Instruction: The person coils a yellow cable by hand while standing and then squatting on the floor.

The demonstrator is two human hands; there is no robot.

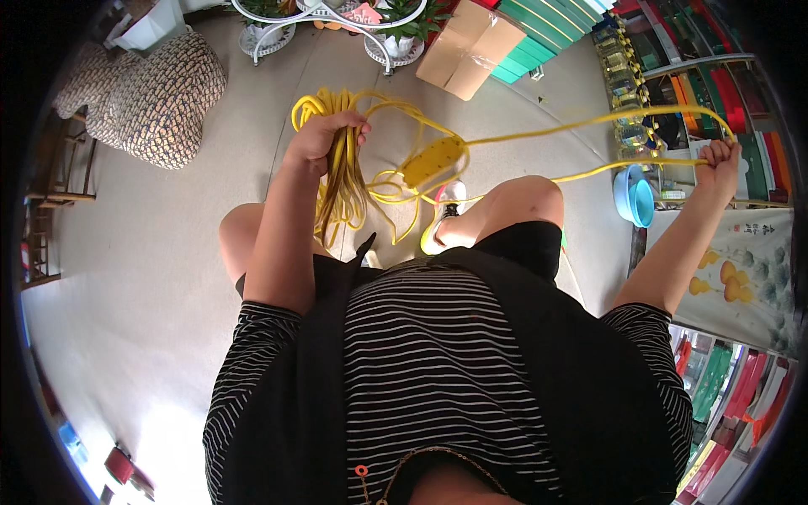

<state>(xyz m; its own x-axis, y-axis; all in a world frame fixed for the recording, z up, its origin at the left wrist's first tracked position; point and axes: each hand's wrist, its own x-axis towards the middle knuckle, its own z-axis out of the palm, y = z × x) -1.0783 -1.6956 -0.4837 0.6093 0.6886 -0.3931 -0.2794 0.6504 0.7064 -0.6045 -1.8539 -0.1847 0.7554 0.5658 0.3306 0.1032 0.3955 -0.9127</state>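
Note:
My left hand [325, 137] grips a thick bundle of yellow cable loops [343, 183], which hang below and fan out above the fist. A yellow power strip [435, 162] with rows of dark slots hangs at a slant just right of the bundle, amid loose loops. Far out to the right, my right hand [718, 165] is closed around a length of the same yellow cable [587, 121]. One run goes from there back towards the strip and bundle; a lower run passes behind my right knee. The cable's ends cannot be made out.
At upper left stands a chair with a patterned cover [164, 101]. Potted plants stand on a white metal stand [265, 47] ahead. A cardboard box [470, 47] leans by green boxes [549, 31]. Blue basins [633, 196], oil bottles [631, 113] and filled shelves [726, 88] line the right.

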